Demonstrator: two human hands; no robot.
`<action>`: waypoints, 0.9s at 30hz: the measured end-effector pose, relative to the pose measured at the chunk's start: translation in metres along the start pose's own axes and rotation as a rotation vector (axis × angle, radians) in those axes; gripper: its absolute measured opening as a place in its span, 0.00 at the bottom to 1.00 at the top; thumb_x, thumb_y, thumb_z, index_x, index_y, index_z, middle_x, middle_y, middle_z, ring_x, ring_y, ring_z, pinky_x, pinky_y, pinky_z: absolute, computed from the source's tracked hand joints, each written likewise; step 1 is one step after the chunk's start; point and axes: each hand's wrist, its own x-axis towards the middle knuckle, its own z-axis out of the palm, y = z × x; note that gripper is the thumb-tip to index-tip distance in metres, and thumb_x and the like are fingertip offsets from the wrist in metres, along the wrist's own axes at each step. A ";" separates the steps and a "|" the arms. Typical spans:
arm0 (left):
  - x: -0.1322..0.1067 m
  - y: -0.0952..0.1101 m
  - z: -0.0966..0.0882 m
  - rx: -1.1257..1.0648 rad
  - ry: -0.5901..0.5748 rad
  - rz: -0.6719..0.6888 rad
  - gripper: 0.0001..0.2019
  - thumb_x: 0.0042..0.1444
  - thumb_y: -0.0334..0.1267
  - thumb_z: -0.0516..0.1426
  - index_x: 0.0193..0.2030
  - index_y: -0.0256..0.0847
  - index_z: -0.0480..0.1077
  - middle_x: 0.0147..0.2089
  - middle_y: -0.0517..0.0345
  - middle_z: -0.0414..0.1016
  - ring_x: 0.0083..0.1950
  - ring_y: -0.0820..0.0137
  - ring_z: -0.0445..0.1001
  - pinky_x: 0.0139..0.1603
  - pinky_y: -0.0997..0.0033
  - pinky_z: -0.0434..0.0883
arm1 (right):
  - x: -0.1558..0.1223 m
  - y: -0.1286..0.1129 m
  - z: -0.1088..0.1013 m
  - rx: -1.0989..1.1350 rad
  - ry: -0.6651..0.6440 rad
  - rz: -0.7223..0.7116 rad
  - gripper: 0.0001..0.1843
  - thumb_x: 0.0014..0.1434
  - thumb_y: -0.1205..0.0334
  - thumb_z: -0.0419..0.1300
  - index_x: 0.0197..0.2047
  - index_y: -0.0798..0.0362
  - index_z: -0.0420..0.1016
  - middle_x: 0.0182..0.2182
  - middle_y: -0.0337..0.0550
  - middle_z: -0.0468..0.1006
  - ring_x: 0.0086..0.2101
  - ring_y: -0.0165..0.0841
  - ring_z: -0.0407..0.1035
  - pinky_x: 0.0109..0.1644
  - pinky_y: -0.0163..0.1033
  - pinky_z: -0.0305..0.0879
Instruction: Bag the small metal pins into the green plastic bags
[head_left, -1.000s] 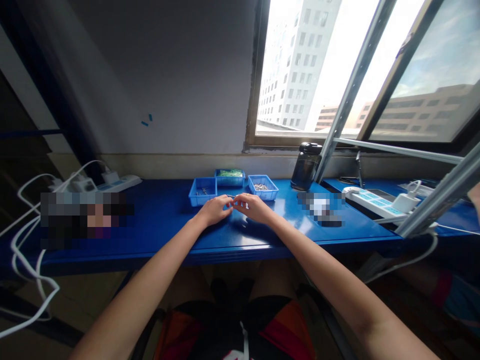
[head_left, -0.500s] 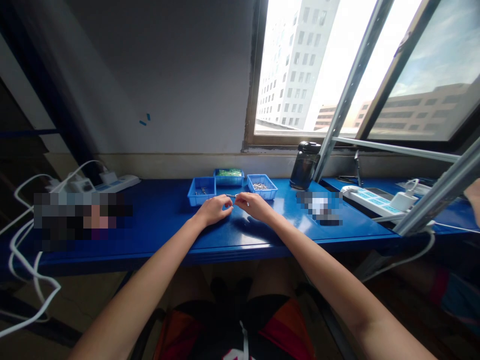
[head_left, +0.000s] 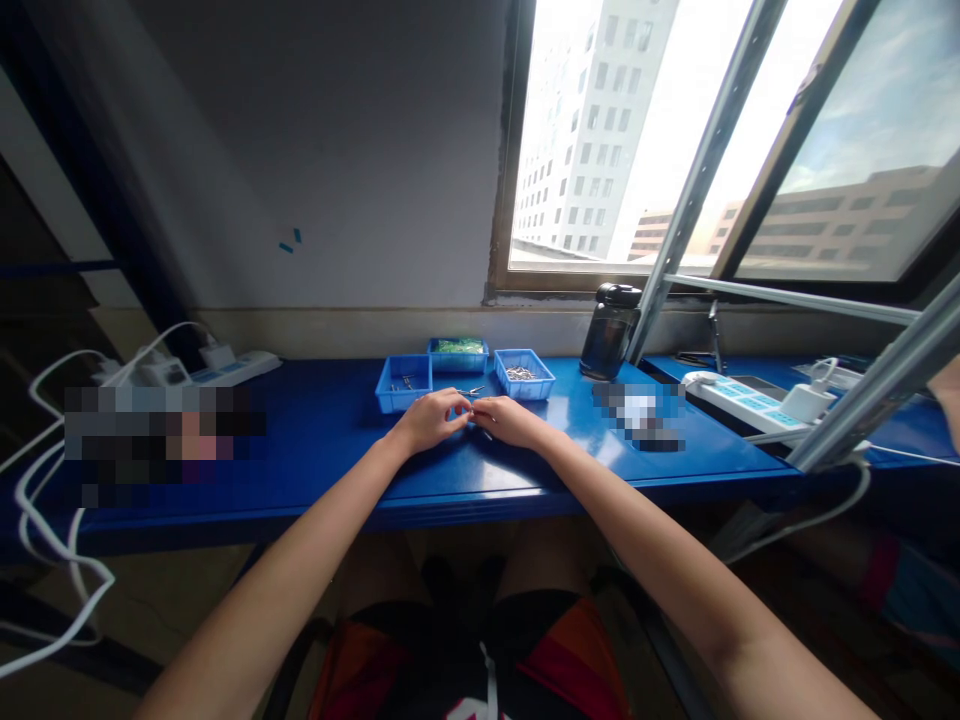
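My left hand (head_left: 431, 418) and my right hand (head_left: 510, 418) rest close together on the blue table (head_left: 330, 440), fingertips pinched and nearly touching around a tiny metal piece that is too small to name. A thin metal tool like tweezers (head_left: 472, 391) lies just beyond my fingers. Behind them stand three small blue trays: the left tray (head_left: 405, 384) with a few small parts, the middle tray (head_left: 458, 355) with green pieces, and the right tray (head_left: 524, 374) with small metal parts.
A dark bottle (head_left: 609, 332) stands by the window sill. White power strips lie at the far left (head_left: 225, 366) and at the right (head_left: 742, 400), with cables trailing off the left edge. Slanted metal bars (head_left: 870, 400) cross the right side.
My right hand has dropped from a slightly raised position back onto the table, and its fingertips have closed up against my left hand's fingertips. The trays have not moved.
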 end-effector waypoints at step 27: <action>-0.001 -0.004 -0.001 0.269 -0.184 -0.227 0.15 0.56 0.45 0.46 0.37 0.43 0.71 0.38 0.55 0.74 0.36 0.66 0.71 0.33 0.72 0.63 | -0.002 0.015 -0.004 -0.299 0.024 0.285 0.12 0.58 0.61 0.53 0.43 0.53 0.72 0.42 0.47 0.72 0.41 0.32 0.67 0.46 0.33 0.59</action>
